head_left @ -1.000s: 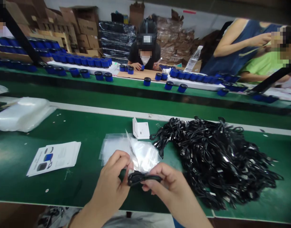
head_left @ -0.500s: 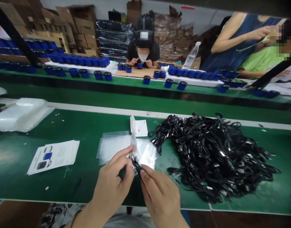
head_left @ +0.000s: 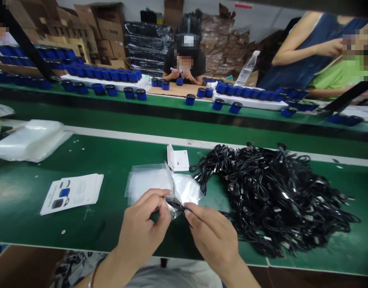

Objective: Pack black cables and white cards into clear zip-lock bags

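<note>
Left hand (head_left: 145, 226) pinches a clear bag (head_left: 175, 193), right hand (head_left: 215, 238)'s clamped on a black cable (head_left: 179, 207), pretty much between them; cable pile (head_left: 280, 200) at their 3 o'clock, printed cards (head_left: 79, 192) at 9.

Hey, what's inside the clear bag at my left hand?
One end of the black cable seems to sit inside the clear bag, while your right hand grips it outside. How far in it reaches can't be told: your left hand partly covers the opening.
</note>
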Demonstrator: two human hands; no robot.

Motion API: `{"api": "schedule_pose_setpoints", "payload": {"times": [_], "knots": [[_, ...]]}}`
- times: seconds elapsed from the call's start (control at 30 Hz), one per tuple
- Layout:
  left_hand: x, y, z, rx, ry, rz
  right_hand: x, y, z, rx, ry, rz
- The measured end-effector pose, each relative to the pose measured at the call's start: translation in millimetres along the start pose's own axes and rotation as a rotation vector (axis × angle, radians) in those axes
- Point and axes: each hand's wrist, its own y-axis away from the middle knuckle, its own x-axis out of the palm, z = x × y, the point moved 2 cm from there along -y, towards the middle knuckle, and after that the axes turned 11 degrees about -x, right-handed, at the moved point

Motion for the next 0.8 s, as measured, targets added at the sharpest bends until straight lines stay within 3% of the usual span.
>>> {"api": "schedule_pose_setpoints", "payload": {"times": [0.23, 0.37, 0.47, 0.57, 0.67, 0.8], "knots": [[7.0, 3, -5, 0.031, -0.087, 0.005, 9, 0, 4, 0.054, 0.174, 0.060], [11.6, 5, -6, 0.000, -0.113, 0.035, 10, -8, 3, 0.229, 0.213, 0.084], [13.1, 6, -5, -0.011, -0.108, 0.049, 7, -16, 6, 0.420, 0.063, 0.086], [11.5, 6, -5, -0.016, -0.088, 0.061, 2, -25, 11, 0.523, -0.266, 0.191], [8.9, 5, -5, -0.020, -0.079, 0.068, -2, -26, 11, 0.503, -0.467, 0.300], [10.1, 9, -8, -0.006, -0.036, 0.102, 1, -14, 5, 0.449, -0.354, 0.192]]}}
